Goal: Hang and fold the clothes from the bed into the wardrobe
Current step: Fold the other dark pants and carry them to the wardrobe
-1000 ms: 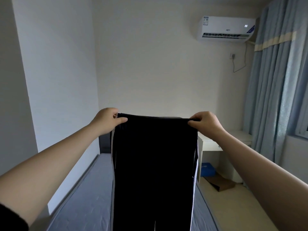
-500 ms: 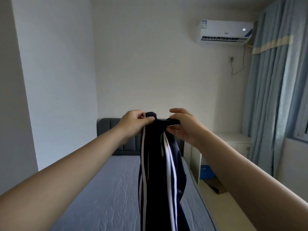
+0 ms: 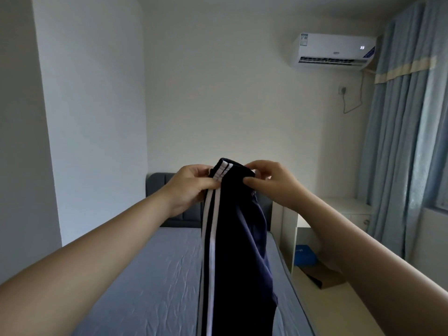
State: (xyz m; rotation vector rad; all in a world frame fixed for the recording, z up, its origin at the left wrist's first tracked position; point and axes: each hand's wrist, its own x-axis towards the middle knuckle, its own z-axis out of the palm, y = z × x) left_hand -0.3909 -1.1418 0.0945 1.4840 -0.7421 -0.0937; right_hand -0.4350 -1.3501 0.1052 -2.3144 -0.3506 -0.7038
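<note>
Dark navy track trousers [image 3: 237, 251] with white side stripes hang in front of me, folded lengthwise at the waistband. My left hand [image 3: 191, 187] pinches the striped left edge of the waistband. My right hand [image 3: 269, 183] pinches the waistband's right end, thumb under and fingers over. The trousers drop down over the grey-blue bed [image 3: 145, 282] and out of the bottom of the view. No wardrobe shows in this view.
A dark padded headboard [image 3: 160, 185] stands against the far wall. A white desk [image 3: 344, 212] sits right of the bed, with a blue box [image 3: 305, 257] and a brown cardboard piece [image 3: 322, 277] on the floor. Blue curtains [image 3: 407, 141] hang at right, an air conditioner [image 3: 334, 49] above.
My hands came together from a wide spread, folding the trousers in half lengthwise. Since half a second ago the waistband ends lie stacked and my right hand has closed its pinch on them.
</note>
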